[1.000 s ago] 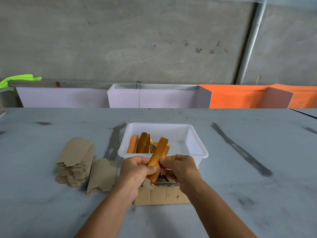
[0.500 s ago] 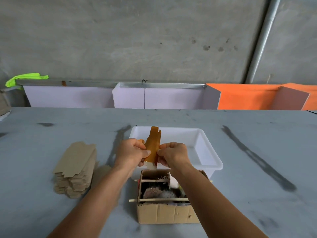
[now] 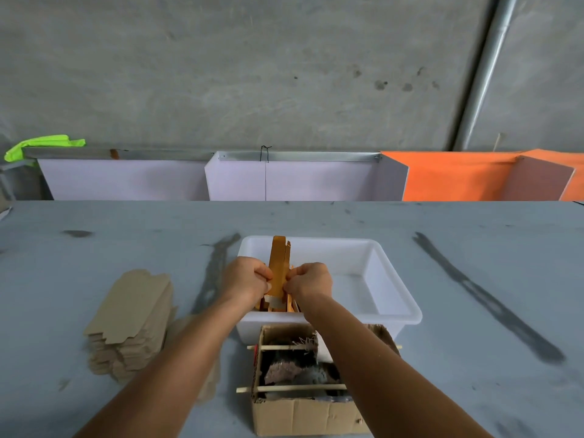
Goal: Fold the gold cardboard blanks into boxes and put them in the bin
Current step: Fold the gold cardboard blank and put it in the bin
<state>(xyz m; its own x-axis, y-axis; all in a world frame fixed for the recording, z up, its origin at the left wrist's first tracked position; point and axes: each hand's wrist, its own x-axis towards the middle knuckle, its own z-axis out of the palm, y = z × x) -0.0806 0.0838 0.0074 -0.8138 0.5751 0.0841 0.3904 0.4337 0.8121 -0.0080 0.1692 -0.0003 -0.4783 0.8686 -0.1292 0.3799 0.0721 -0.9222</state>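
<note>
A gold cardboard box (image 3: 278,267) stands nearly upright above the white bin (image 3: 395,292), its top flaps still apart. My left hand (image 3: 245,279) grips its left side and my right hand (image 3: 311,281) pinches its right side near the lower end. Beneath my hands, other gold boxes (image 3: 281,306) lie in the bin's left part, mostly hidden. A stack of flat cardboard blanks (image 3: 129,320), plain brown side up, sits on the table to the left, with one more blank partly hidden under my left forearm.
A small open brown carton (image 3: 303,412) with two wooden sticks across its top and grey material inside stands just in front of the bin. White and orange panels (image 3: 284,178) line the table's far edge. Dark smears mark the grey tabletop (image 3: 474,311).
The gold box has turned from tilted to nearly upright and my hands have moved forward with it over the bin. The view has shifted, bringing the carton into sight.
</note>
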